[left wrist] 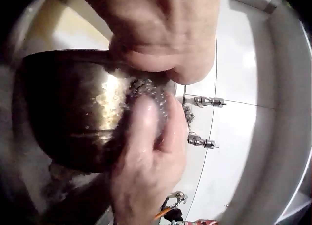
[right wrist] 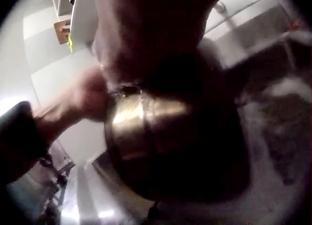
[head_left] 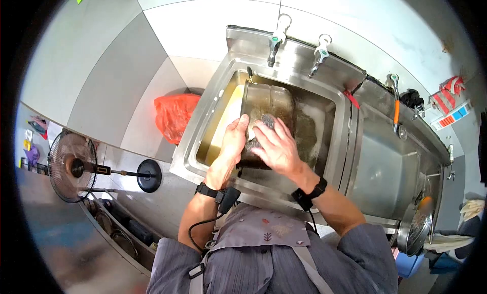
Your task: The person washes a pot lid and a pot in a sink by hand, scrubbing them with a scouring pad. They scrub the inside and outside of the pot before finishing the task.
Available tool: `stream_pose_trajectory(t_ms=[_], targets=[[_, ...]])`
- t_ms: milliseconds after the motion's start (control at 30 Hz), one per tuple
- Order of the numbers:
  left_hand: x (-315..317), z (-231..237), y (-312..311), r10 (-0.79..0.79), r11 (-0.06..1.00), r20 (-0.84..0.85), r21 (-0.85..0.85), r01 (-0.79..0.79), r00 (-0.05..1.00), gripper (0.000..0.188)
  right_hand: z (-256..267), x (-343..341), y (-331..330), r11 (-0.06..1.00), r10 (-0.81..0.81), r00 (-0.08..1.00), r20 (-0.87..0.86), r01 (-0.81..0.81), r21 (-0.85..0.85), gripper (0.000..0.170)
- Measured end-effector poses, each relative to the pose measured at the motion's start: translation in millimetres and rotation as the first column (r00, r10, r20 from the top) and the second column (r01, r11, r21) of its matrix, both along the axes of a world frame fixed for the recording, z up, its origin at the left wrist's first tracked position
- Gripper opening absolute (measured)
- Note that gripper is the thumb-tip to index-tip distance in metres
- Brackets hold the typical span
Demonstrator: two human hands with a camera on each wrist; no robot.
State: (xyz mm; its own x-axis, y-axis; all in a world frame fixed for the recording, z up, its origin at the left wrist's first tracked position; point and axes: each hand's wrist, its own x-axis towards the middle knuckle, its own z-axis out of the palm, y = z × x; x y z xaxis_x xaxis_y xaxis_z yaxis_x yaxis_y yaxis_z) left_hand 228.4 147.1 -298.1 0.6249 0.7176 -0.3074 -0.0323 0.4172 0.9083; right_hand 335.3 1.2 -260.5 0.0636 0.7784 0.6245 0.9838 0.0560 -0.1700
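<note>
A dark metal pot [head_left: 276,96] with a black handle leans in the left sink basin, its outer side turned up and wet with suds. My left hand [head_left: 233,141] grips its left edge, with fingers hidden behind the metal. Against the pot's side, my right hand [head_left: 278,149] holds a steel wool scourer [head_left: 268,121], which shows between the fingers. The left wrist view brings both hands close together, with bubbles around the scourer [left wrist: 145,88]. In the right wrist view the pot [right wrist: 146,122] is mostly in shadow.
Murky, foamy water [head_left: 312,124] lies in the left basin [head_left: 195,154]. Two taps [head_left: 275,42] rise behind it. To the right stands a second basin [head_left: 378,167], with a strainer [head_left: 418,228] at its front corner. An orange bag [head_left: 175,116] and a fan [head_left: 73,167] are on the left.
</note>
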Motion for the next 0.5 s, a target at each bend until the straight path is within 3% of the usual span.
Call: stream_pose_trajectory(t_ms=[67,100,133,200,267,333,367,400,500], targets=[[-4,-3,-3,0.012,1.0,0.022,0.011,-0.012,1.0,0.046,-2,26,22,0.999,-0.019,1.0,0.007,0.019,-0.045,0.05],[-7,-3,-4,-0.019,0.999,-0.034,0.042,0.02,0.999,0.048,14,42,37,0.995,-0.047,0.983,-0.178,0.031,-0.09,0.046],[-7,0,-4,-0.048,0.996,-0.086,0.076,0.055,0.995,0.049,14,65,57,0.998,-0.015,0.975,-0.222,0.027,0.051,0.047],[-11,5,-9,-0.024,0.992,-0.108,0.118,0.037,0.994,0.05,19,92,85,0.99,-0.133,0.891,-0.433,0.103,-0.092,0.044],[-16,-1,-6,-0.032,0.997,-0.058,0.072,0.037,0.998,0.05,23,79,82,0.991,-0.094,0.918,-0.385,0.047,-0.127,0.037],[-17,-8,-9,-0.017,0.999,-0.006,0.047,0.017,1.0,0.051,23,50,60,1.0,0.023,0.988,-0.155,-0.026,-0.017,0.032],[-17,-13,-9,0.005,0.996,-0.001,0.084,-0.004,1.0,0.051,18,33,45,0.996,0.086,0.983,-0.163,-0.088,-0.001,0.031],[-18,-16,-7,0.025,0.992,0.005,0.122,-0.026,1.0,0.051,18,18,31,0.994,0.093,0.994,-0.066,-0.096,-0.045,0.032],[-20,-16,-6,-0.006,0.997,-0.018,0.077,0.008,1.0,0.051,29,22,35,0.984,0.165,0.986,-0.031,-0.166,-0.063,0.034]])
